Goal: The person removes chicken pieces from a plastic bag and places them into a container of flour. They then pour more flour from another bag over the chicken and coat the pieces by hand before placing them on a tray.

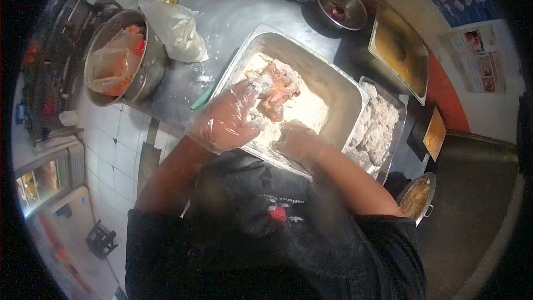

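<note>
A deep metal pan [333, 80] in front of me holds white flour [311, 105]. A piece of raw chicken [280, 91], partly coated in flour, is in the pan. My left hand [227, 119], in a clear plastic glove, grips the near left side of the chicken, its fingers floury. My right hand [302, 141], also gloved, is low in the pan near the front wall, with its fingers down in the flour and mostly hidden. Beside the pan on the right, a tray [397, 128] holds several flour-coated pieces [377, 125].
At the left stands a large pot [155, 64] with orange-red contents and a plastic bag. A bag of white powder [180, 33] sits behind it. A metal bowl [355, 8], a rectangular pan [402, 50] and a round pan [419, 197] are around the right side.
</note>
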The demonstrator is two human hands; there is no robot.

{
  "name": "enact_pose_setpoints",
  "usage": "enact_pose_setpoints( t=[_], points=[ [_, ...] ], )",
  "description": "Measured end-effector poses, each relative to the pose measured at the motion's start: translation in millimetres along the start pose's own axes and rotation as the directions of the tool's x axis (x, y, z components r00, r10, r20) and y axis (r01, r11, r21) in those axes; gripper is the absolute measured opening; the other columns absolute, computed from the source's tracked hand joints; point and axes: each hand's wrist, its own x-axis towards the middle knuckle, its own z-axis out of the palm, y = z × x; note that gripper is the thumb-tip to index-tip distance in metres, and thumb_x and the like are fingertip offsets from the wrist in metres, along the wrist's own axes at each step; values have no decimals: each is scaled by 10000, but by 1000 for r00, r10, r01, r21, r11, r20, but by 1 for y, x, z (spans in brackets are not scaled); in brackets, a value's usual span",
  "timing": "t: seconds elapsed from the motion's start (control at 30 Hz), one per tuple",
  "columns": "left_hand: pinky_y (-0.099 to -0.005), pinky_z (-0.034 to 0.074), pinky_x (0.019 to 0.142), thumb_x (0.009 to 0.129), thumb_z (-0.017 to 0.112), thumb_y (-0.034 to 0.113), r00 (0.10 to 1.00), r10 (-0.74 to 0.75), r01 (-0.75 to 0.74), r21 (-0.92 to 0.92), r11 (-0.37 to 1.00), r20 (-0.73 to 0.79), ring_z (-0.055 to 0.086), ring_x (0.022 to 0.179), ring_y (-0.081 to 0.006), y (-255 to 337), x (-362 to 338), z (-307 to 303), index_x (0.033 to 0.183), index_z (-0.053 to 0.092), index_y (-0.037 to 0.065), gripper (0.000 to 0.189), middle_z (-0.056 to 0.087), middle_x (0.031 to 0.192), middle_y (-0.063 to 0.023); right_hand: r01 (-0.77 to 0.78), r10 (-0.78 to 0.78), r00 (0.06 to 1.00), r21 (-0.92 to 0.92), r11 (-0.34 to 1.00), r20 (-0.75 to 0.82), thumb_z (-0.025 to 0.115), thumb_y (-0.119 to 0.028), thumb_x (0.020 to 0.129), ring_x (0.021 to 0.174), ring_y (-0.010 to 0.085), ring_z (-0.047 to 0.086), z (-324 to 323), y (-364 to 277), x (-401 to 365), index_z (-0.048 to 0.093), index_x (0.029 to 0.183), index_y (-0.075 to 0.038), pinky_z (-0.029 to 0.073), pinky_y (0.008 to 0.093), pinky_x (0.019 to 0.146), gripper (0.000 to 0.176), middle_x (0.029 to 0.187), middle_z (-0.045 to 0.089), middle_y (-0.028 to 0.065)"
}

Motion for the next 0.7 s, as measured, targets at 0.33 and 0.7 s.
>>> enact_pose_setpoints(
  t=[0.33, 0.7],
  points=[
    [-384, 479, 1107, 866, 759, 71, 999, 38, -37, -247, 968, 1, 538, 1357, -274, -8, -14, 10, 1509, 381, -12, 751, 550, 1406, -183, 296, -298, 954, -54, 954, -28, 709, -311, 873, 986, 312, 718, -51, 14, -44, 708, 1100, 1, 562, 415, 853, 386, 1035, 730, 205],
    [-487, 514, 1015, 996, 507, 523, 625, -554, 143, 617, 774, 550, 692, 1124, -409, 86, 34, 9, 1103, 761, 4, 587, 726, 1166, -254, 266, -310, 951, -527, 808, 4, 576, -163, 863, 937, 356, 743, 8, 22, -7, 799, 930, -21, 593, 449, 840, 273, 963, 764, 213]
  ],
)
